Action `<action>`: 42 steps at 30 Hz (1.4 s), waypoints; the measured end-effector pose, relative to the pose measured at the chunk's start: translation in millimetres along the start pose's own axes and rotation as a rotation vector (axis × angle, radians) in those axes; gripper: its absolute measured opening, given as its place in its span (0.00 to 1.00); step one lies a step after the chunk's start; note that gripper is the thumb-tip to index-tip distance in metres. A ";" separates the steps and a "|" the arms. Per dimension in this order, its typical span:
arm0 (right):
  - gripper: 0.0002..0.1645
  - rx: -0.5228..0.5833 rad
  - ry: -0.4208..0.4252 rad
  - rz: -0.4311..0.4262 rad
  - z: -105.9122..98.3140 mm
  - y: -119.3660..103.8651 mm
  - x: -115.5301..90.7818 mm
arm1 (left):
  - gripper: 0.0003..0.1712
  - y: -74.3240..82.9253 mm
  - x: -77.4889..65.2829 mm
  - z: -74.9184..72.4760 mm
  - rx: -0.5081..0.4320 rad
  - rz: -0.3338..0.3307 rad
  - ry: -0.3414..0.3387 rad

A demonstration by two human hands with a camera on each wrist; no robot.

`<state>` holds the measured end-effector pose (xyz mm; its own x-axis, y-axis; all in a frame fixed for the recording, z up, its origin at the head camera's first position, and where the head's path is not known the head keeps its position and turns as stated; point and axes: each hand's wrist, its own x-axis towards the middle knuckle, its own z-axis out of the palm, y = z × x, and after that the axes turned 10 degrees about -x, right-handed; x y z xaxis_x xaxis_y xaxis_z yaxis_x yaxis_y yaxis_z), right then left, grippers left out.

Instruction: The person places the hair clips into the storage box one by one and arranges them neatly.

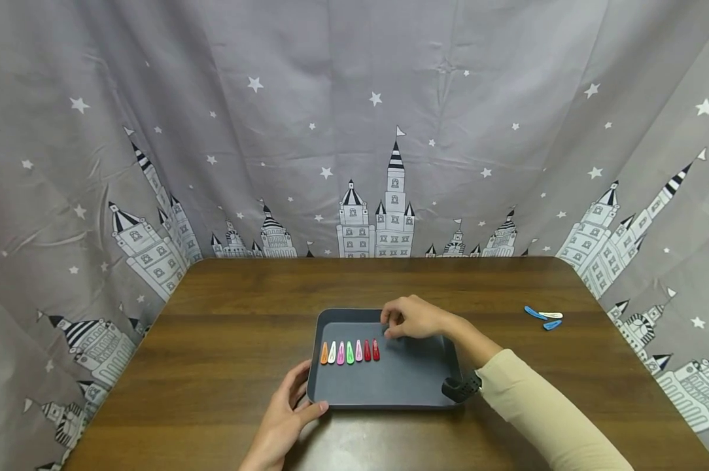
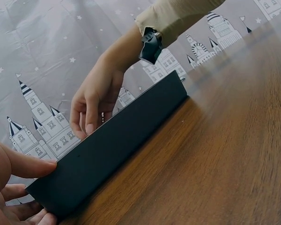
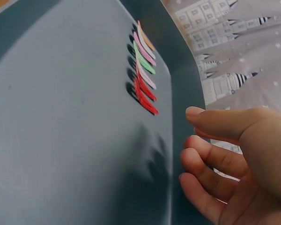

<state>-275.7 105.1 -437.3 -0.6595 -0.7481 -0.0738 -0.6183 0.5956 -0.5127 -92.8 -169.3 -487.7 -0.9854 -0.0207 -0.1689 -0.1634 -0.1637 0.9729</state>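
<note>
A dark grey tray (image 1: 413,383) stands on the wooden table. My left hand (image 1: 285,412) grips its near left corner, thumb on the rim and fingers around the side. In a row on the tray floor lie several snap hair clips: an orange one (image 1: 324,353), a white one (image 1: 332,353), pink ones, a green one (image 1: 350,353) and two red ones at the right end. Over the tray's far side hovers my right hand (image 1: 418,317), just right of the last red clip (image 3: 145,97). In the right wrist view, its loosely bent fingers (image 3: 210,159) and thumb are apart with nothing between them.
Toward the table's right edge lie two blue hair clips (image 1: 552,324) and a cream one (image 1: 551,315), close together. A grey curtain (image 1: 354,98) printed with castles and stars hangs behind the table (image 1: 225,340). The tray has a raised wall all round.
</note>
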 end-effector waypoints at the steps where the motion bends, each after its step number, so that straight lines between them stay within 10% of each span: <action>1: 0.11 -0.004 0.006 -0.002 -2.6 1.1 -1.9 | 0.48 0.2 0.1 0.0 -0.004 0.004 -0.001; 19: 0.11 -0.039 0.159 0.093 -49.6 39.0 -53.5 | 0.48 2.8 1.6 0.7 -0.006 0.008 -0.003; 42: 0.16 -0.059 0.200 0.217 -61.7 82.3 -108.8 | 0.48 -0.3 0.4 -0.1 -0.004 0.007 -0.001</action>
<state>-281.2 253.6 -418.7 -0.8464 -0.5325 -0.0037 -0.4734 0.7556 -0.4527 -93.1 -169.3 -488.1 -0.9866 -0.0209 -0.1618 -0.1561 -0.1675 0.9734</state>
